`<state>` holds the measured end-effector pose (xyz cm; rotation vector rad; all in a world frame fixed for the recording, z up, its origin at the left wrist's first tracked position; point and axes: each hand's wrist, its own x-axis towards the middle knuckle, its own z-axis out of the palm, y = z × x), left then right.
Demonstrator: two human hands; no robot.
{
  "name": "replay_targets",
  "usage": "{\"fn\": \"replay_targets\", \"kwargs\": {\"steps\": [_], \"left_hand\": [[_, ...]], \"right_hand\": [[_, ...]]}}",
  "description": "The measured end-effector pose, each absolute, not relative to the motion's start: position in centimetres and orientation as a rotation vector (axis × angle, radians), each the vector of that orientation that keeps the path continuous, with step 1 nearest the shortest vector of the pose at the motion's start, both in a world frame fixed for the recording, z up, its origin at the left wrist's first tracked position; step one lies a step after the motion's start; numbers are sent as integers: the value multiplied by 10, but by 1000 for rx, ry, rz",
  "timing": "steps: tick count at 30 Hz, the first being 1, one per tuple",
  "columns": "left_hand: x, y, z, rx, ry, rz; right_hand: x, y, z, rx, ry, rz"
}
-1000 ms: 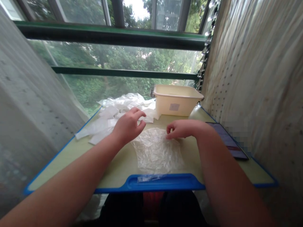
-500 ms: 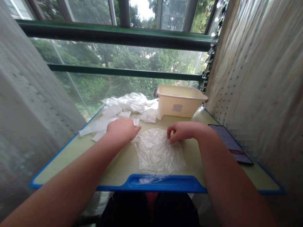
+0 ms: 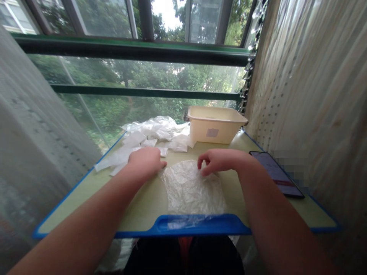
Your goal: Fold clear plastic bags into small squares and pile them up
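A crinkled, see-through plastic bag (image 3: 192,191) lies spread on the pale green table (image 3: 140,208), its near end reaching over the blue tray at the front edge. At the bag's upper left corner is my left hand (image 3: 146,158), fingers curled in and mostly hidden, thumb pointing right; what it grips cannot be made out. Over the bag's upper right part, my right hand (image 3: 215,161) is bent with a gap between thumb and forefinger, and nothing shows between them.
Behind my left hand lies a heap of crumpled white bags (image 3: 157,130). A cream plastic bin (image 3: 216,128) stands at the back right. On the right edge rests a phone (image 3: 276,173). Curtains hang on both sides.
The view has shifted slightly. The bag's near end lies a little farther over the blue tray. Both hands stay near the bag's upper corners.
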<state>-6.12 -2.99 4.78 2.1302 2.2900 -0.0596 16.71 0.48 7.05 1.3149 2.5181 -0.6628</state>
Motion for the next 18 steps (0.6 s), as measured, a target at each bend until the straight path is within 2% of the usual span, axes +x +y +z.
{"fn": "replay_targets", "kwargs": {"steps": [9, 18], "left_hand": [[-71, -29, 48, 2181, 2210, -144], [-72, -30, 48, 2358, 2073, -107]], "right_hand": [[161, 10, 57, 1214, 2556, -736], [164, 5, 67, 1241, 2646, -751]]}}
